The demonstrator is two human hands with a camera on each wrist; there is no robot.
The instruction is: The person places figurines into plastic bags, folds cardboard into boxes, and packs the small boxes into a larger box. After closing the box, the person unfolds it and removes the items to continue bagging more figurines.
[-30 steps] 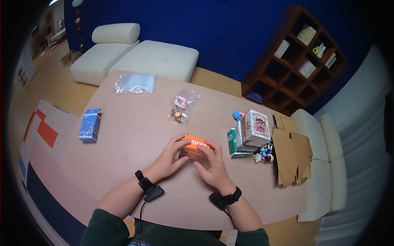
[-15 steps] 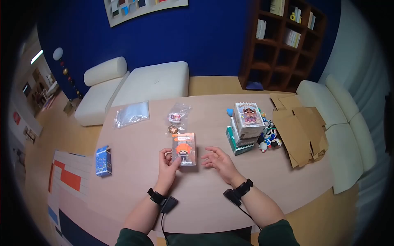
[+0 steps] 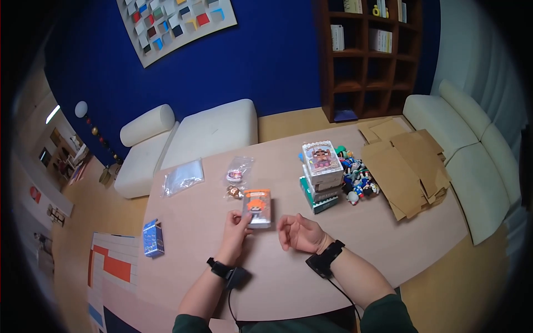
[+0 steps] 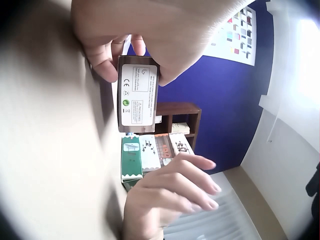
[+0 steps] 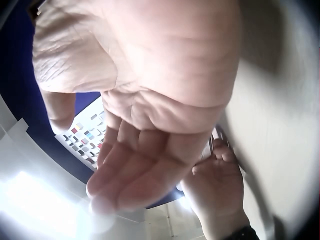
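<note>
My left hand [image 3: 234, 232] grips a small orange and brown toy box [image 3: 258, 206] by its left side, thumb on the front and fingers behind. The front carries an orange-haired block figure. From the left wrist view, the box's end panel [image 4: 137, 95] with a white printed label faces the camera. My right hand [image 3: 302, 233] is apart from the box, to its right, with fingers loosely bent and nothing in them. Its palm [image 5: 165, 70] shows bare in the right wrist view. Just beyond the box lies a brown-haired small figure [image 3: 234, 192] in a clear bag.
A pink and white figure [image 3: 234, 175] lies bagged at the back. Stacked toy boxes [image 3: 323, 166] stand right, beside several small figures [image 3: 358, 180] and flattened cardboard [image 3: 408, 172]. A blue box [image 3: 154, 238] stands at the left, below a clear plastic bag [image 3: 183, 176].
Both hands held the orange box at first; the right hand then let go and moved off right. The box now stands with its front showing. The head view has tilted up.
</note>
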